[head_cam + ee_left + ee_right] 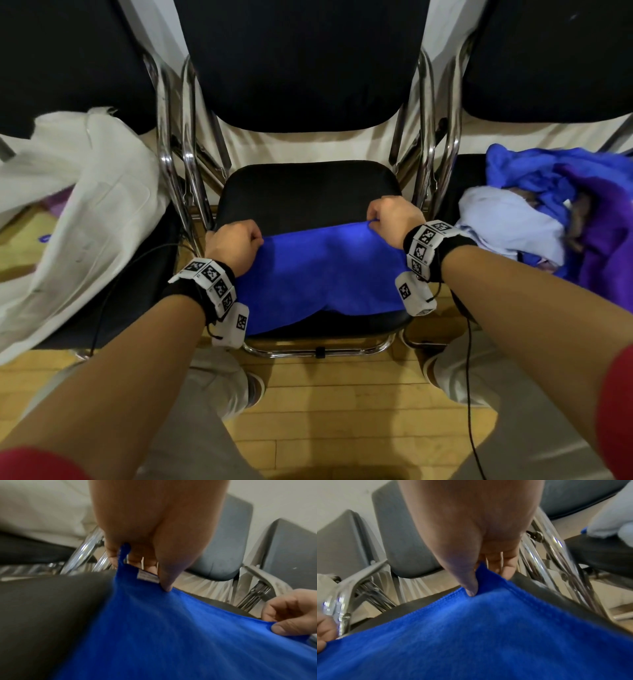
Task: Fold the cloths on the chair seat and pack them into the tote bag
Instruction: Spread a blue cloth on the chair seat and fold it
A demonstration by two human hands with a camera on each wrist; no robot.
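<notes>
Right now, hands: both grip the far edge of one blue cloth (318,270), one at each corner, set well apart across the seat.
Left hand (234,241): thumb and curled fingers (113,555) pinch the far left corner; a small white label sewn at that corner shows just beside the thumb in the left wrist view.
Right hand (394,219): thumb pressed down on top and fingers (508,566) curled under, clamped on the far right corner, which sits slightly farther back than the left one.
Blue cloth: spread over the front half of the middle chair seat (308,192), its far edge pulled fairly taut between the two hands; its near edge lies uneven by the front of the seat, and the back half of the seat is bare black.
Tote bag (85,205): off-white fabric, slumped on the seat of the chair to the left, its mouth toward the left edge of the head view; something purple shows inside.
Cloth pile (548,219): crumpled on the chair seat to the right, with blue, purple and pale lilac cloths tangled together.
Chairs: three black padded folding chairs with chrome frames (178,154) stand side by side.
Floor (335,404): light wood boards.
Wrists: black bands carrying white tiles with black-and-white square markers.
</notes>
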